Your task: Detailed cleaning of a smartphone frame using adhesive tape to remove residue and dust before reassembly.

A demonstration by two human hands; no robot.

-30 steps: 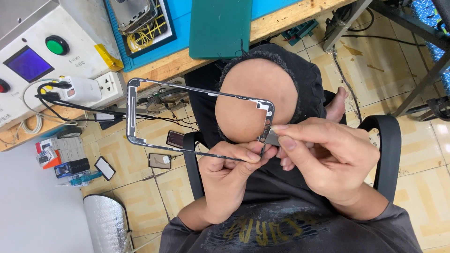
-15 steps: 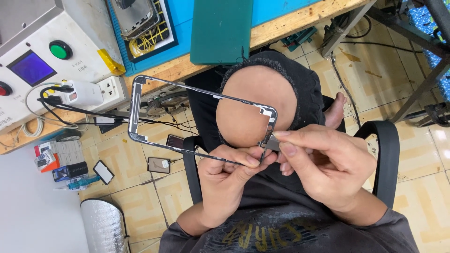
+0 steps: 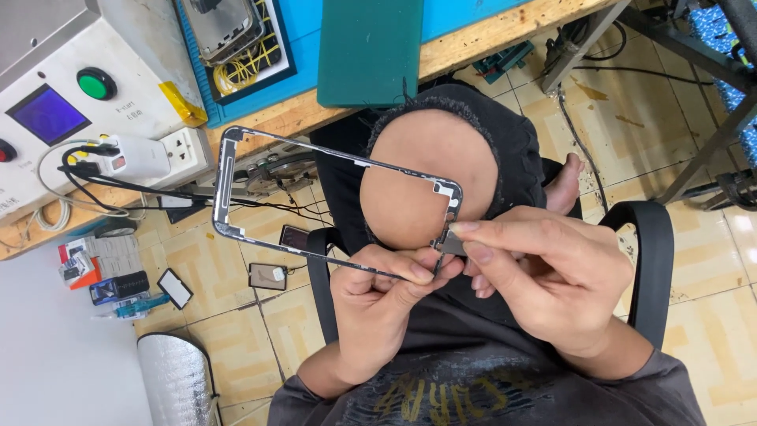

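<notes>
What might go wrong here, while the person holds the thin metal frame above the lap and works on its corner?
1. The left hand pinches the metal frame only at its lower edge near one corner; the long unsupported end could bend.
2. The small flat tool in the right hand presses at the corner close to the left thumb; a slip might cut it.
3. If dropped, the frame could hit the tiled floor.

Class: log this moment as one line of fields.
left hand: holds frame | right hand: blade at frame corner | near: workbench

We note a dark grey top with faded yellowish print across the chest, sleeves pushed above the elbows; left hand [image 3: 378, 304] and right hand [image 3: 552, 276] bare, ringless.
</notes>
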